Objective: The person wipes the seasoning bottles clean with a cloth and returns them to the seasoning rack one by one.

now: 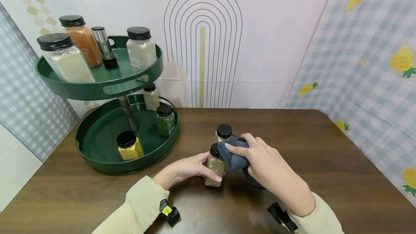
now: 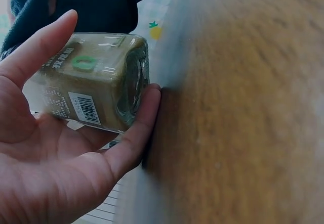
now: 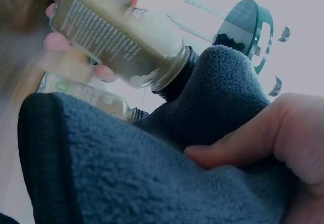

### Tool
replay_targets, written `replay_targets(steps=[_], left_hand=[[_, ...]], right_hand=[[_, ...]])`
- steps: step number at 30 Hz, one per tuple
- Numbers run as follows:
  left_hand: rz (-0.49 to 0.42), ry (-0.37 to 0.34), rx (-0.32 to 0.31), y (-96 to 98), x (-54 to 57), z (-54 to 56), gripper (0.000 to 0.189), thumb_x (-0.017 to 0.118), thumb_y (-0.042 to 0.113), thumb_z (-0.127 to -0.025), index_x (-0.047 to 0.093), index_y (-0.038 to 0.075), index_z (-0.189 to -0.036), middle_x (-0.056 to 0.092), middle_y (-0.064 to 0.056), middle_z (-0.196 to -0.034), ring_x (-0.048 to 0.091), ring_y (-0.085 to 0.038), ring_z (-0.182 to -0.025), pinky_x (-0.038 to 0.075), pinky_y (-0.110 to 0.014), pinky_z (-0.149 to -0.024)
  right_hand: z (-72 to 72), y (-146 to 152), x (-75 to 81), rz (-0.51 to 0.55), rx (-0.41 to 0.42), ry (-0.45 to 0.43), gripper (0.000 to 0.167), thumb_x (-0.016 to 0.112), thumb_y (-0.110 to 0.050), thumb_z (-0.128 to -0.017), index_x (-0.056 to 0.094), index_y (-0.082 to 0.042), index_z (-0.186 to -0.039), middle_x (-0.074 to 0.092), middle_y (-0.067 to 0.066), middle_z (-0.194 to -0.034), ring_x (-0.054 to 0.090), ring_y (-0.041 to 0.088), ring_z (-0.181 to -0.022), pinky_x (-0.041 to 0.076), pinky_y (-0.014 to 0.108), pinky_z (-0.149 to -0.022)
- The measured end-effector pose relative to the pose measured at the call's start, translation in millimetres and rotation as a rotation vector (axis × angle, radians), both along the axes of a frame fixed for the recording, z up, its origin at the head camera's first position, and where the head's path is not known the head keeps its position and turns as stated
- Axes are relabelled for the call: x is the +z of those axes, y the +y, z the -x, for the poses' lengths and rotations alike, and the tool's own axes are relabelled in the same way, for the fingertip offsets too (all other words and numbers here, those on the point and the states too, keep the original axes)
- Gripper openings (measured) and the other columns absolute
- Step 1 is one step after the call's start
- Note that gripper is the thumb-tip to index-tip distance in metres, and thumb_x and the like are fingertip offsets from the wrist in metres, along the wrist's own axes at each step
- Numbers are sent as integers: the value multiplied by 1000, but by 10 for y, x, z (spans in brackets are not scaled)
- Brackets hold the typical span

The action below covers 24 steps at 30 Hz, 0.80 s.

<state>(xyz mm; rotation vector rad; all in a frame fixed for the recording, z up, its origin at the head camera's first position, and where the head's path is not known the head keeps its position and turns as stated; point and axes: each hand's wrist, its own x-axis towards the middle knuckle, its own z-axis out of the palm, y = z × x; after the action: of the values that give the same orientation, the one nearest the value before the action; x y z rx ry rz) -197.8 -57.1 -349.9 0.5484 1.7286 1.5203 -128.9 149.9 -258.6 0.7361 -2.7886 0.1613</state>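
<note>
My left hand (image 1: 191, 167) grips a square glass spice jar (image 1: 215, 167) of light brown powder, its thumb and fingers around the lower body. A barcode and a green mark show on the jar (image 2: 96, 77) in the left wrist view. My right hand (image 1: 264, 158) holds a bunched blue-grey cloth (image 1: 234, 154) against the jar's black lid. In the right wrist view, the thumb presses into the fleecy cloth (image 3: 223, 97), which covers most of the lid. Right behind, a second jar with a black lid (image 1: 224, 131) stands on the table, partly hidden by the cloth.
At the left stands a green two-tier tray (image 1: 125, 169). Its upper tier (image 1: 110, 86) bears several large jars and a steel grinder (image 1: 105, 48). On the lower tier are a yellow jar (image 1: 130, 147), a green herb jar (image 1: 165, 120) and a pale jar (image 1: 151, 97).
</note>
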Motion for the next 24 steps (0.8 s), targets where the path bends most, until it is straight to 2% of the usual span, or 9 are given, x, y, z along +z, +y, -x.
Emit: replay_targets(steps=[4,9,12,15,18,22,24], left_hand=[[-14,-15,32,-22,-35,-8,69,71,10,-79,36,13,-139,61,-8,-116,58,-18,-103,45,-34,-90],[-54,-26,28,-53,-58,9,66,69,10,-82,36,10,-139,60,-17,-122,58,-19,-107,45,-34,-90],[-83,-36,18,-63,-69,28,64,67,13,-83,35,10,-139,59,-19,-123,58,-20,-109,46,-35,-89],[-113,-64,25,-72,-79,41,65,66,14,-84,32,10,-140,58,-18,-125,57,-21,-112,45,-36,-90],[-168,-110,22,-74,-95,41,67,64,14,-85,29,7,-142,56,-18,-128,55,-21,-115,44,-37,-93],[-307,-174,-10,-68,-100,20,66,63,12,-87,28,6,-142,54,-17,-131,56,-21,-115,43,-38,-95],[-383,-195,-16,-66,-83,-4,66,66,16,-86,31,6,-141,57,-14,-129,56,-20,-113,44,-37,-95]], right_hand=[[35,22,-56,-53,-42,-7,57,68,8,-68,67,-24,-115,56,10,-112,58,29,-90,47,34,-53],[67,104,-99,-163,-99,-172,45,66,6,-72,72,-24,-105,57,7,-97,59,28,-75,44,34,-51],[92,155,-78,-156,-111,-227,48,64,6,-72,69,-22,-111,57,10,-101,57,24,-70,41,32,-49],[118,199,-27,-104,-104,-194,54,62,8,-73,64,-22,-118,56,14,-111,56,22,-71,37,29,-49],[129,231,2,-36,-84,-120,57,55,11,-73,63,-22,-119,56,14,-114,56,21,-71,37,27,-51],[132,230,-9,81,-22,-7,57,53,13,-71,62,-21,-116,56,10,-110,56,18,-67,42,30,-55],[137,209,-19,146,14,38,54,57,12,-72,62,-20,-114,56,8,-108,57,18,-68,46,32,-59]])
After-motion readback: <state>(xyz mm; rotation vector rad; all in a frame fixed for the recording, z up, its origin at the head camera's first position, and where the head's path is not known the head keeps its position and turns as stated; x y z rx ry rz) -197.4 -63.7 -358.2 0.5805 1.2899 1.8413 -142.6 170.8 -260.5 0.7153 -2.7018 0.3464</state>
